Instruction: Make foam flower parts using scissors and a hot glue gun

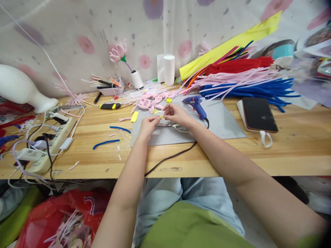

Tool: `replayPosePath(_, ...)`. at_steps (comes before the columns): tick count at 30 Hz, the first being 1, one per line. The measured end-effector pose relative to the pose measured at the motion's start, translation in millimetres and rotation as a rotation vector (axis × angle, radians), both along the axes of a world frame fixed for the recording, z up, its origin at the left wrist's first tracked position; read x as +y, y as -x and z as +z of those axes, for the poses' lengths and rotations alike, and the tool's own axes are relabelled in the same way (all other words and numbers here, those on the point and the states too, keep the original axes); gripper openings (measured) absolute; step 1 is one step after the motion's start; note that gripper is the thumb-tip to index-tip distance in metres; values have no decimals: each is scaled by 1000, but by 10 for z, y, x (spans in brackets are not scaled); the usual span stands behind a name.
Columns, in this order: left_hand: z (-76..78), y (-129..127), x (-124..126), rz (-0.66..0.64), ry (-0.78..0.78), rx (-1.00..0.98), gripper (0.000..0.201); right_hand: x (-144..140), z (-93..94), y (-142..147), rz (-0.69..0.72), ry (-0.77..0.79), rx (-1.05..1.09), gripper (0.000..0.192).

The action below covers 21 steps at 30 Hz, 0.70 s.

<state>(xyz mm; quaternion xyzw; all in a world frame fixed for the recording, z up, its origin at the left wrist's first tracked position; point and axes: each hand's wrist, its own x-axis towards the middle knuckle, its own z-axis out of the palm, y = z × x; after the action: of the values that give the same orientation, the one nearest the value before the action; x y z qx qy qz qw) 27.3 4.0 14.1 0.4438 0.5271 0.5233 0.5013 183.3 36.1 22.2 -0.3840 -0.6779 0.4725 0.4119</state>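
Note:
My left hand (149,124) and my right hand (176,114) meet over a grey cutting mat (222,124) on the wooden table. Both pinch a small pale piece (160,115) with a bit of yellow on it, held between the fingertips. It is too small to tell exactly what it is. Just beyond my hands lies a pile of pink looped petals (150,100). A blue glue gun (196,105) stands on the mat right of my right hand, its black cord running off the front edge.
A phone (258,114) lies at the right. Pink, blue and red pipe cleaners (245,81) are heaped at the back right. A power strip (49,141) with cables sits left. Blue pipe cleaner bits (106,143), a yellow scrap (134,117), a white roll (169,69) and a red bag (54,220) are nearby.

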Motion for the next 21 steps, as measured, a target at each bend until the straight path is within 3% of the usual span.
replayPosePath(11, 55, -31, -30, 40, 19, 83, 22, -8, 2, 7, 36, -25, 45, 31)
replayPosePath(21, 78, -49, -37, 41, 33, 73, 29, -30, 49, 24, 75, -93, 37, 23)
